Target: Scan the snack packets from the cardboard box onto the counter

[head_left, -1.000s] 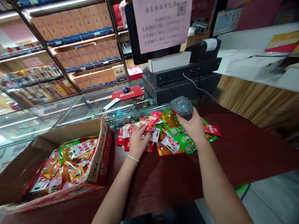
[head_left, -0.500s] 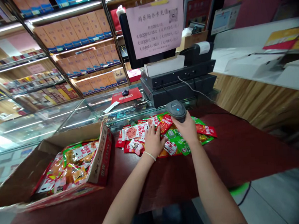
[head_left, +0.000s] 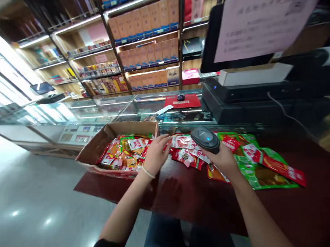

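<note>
My right hand (head_left: pixel 223 159) is wrapped round the handle of a dark grey barcode scanner (head_left: pixel 205 138), held above the snack packets. My left hand (head_left: pixel 157 155) is open with its fingers stretched out. It is between the cardboard box (head_left: pixel 85 159) and the left end of the loose packets, its fingertips close to a white-and-red snack packet (head_left: pixel 183 141); whether they touch it I cannot tell. Red packets (head_left: pixel 284 169) and green snack packets (head_left: pixel 274 178) lie spread on the dark red counter. More snack packets (head_left: pixel 127 150) fill the box.
Behind the packets stand a glass display counter (head_left: pixel 147 111), a red mat (head_left: pixel 190 101) with a black mouse (head_left: pixel 180 97), and a black cash drawer (head_left: pixel 237 112) under a monitor with a pink sign (head_left: pixel 260 26). Stocked shelves (head_left: pixel 148 53) line the wall.
My left hand has moved left, off the packets and towards the box. My right hand has carried the scanner left over the packets. The view has turned left.
</note>
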A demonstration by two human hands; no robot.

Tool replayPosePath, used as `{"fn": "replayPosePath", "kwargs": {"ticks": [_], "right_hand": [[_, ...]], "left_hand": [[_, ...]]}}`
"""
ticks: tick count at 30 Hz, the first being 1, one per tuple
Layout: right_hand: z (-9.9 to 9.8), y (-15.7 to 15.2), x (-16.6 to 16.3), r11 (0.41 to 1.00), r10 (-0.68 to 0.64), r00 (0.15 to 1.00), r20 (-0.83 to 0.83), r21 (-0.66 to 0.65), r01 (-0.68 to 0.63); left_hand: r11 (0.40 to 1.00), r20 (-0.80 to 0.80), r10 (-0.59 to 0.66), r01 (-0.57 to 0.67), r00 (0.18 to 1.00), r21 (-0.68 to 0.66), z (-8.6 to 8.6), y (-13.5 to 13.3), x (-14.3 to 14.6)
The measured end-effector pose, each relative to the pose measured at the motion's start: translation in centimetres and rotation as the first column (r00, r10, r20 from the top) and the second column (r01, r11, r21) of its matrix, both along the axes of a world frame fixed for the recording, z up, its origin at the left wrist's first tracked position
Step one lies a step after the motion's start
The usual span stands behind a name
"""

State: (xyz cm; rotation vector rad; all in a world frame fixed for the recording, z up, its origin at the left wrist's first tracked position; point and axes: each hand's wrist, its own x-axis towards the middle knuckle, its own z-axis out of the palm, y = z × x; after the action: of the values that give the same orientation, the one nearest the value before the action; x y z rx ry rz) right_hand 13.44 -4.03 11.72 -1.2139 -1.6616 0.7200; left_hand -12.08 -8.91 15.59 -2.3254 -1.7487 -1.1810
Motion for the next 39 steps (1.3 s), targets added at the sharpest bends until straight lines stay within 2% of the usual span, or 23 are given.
{"fn": "replayPosePath", "kwargs": {"ticks": [3,6,8,11,17,20,23,27,30,33,34,36,38,39], "right_hand": [[0.2,0.0,-3.1,0.996,0.07,0.997,0.036,-0.049,-0.068],[0.5,0.2,-6.5,0.986,0.153,0.987,0.056,-0.079,-0.148],[0.5,0.4,-8.8,0.979,0.192,0.98,0.06,-0.083,-0.187],[0.1,0.9,-11.9,0.973,0.225,0.969,0.099,-0.08,-0.218],[-0.2,1.6,-15.4,0.962,0.272,0.948,0.166,-0.086,-0.261],[-0.1,1.7,-15.9,0.961,0.27,0.945,0.186,-0.104,-0.255],[-0.2,1.8,-16.0,0.959,0.273,0.945,0.179,-0.121,-0.254],[-0.7,1.6,-15.9,0.959,0.277,0.947,0.165,-0.112,-0.261],[-1.0,1.5,-15.5,0.962,0.268,0.949,0.163,-0.104,-0.254],[-1.2,1.4,-14.6,0.965,0.257,0.953,0.158,-0.102,-0.243],[-1.1,1.3,-14.3,0.965,0.256,0.955,0.148,-0.097,-0.243],[-1.0,1.2,-13.5,0.966,0.253,0.961,0.115,-0.087,-0.244],[-0.9,1.0,-12.8,0.967,0.249,0.966,0.072,-0.079,-0.243],[-0.7,0.9,-12.4,0.967,0.246,0.968,0.05,-0.075,-0.242]], "left_hand": [[0.991,-0.054,0.114,-0.118,0.992,-0.069,0.2,-0.2,-6.7],[0.96,-0.17,0.194,-0.222,0.966,-0.17,-0.5,0.2,-12.7],[0.93,-0.246,0.217,-0.276,0.945,-0.243,-1.1,0.8,-15.7],[0.883,-0.365,0.174,-0.309,0.914,-0.352,-2.2,2.2,-18.4],[0.829,-0.549,-0.121,-0.22,0.827,-0.514,-4.6,5.7,-19.8],[0.771,-0.605,-0.213,-0.249,0.767,-0.587,-5.4,6.8,-19.5],[0.727,-0.627,-0.209,-0.31,0.75,-0.613,-5.8,7.1,-18.4],[0.729,-0.641,-0.166,-0.345,0.749,-0.591,-5.5,6.3,-16.4],[0.746,-0.657,-0.102,-0.379,0.747,-0.547,-4.1,5.6,-16.3],[0.752,-0.667,-0.022,-0.427,0.744,-0.502,-1.4,4.9,-18.0],[0.753,-0.651,-0.001,-0.428,0.759,-0.5,-0.5,4.5,-18.8],[0.766,-0.494,0.075,-0.367,0.866,-0.528,1.1,3.4,-20.0],[0.792,-0.207,0.147,-0.24,0.967,-0.561,2.0,2.1,-20.5],[0.81,-0.056,0.182,-0.182,0.982,-0.558,2.1,1.5,-20.3]]}}
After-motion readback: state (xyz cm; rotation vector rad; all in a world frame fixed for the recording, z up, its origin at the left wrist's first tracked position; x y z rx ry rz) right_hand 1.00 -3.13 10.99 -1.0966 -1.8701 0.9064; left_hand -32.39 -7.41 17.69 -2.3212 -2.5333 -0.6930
